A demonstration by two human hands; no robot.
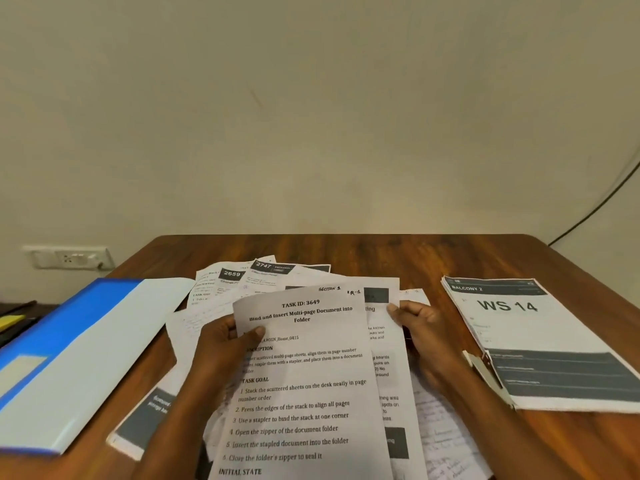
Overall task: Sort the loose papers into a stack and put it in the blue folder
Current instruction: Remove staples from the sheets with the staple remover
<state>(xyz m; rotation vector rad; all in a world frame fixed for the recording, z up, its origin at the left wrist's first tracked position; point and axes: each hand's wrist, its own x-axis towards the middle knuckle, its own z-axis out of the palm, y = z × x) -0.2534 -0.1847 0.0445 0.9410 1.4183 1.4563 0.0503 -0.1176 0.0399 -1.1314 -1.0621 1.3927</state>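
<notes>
With the left hand [225, 344] pinching the task sheet [301, 382] and the right hand [420, 327] gripping the sheet behind it at frame centre, squaring their edges seemed wise before reaching the blue folder [69, 351] at left.

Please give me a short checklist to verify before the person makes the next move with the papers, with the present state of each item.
1. Left hand holds the "TASK ID: 3649" sheet, thumb on its front: ok.
2. Right hand grips the sheet behind it at its right edge: ok.
3. All loose papers gathered: not ok; sheets marked 2659 and 2747 lie fanned on the table.
4. Edges of the held sheets aligned: not ok; they are offset.
5. Blue folder is within view at the left: ok.
6. Whether the "WS 14" bundle belongs to the stack: cannot tell.
</notes>
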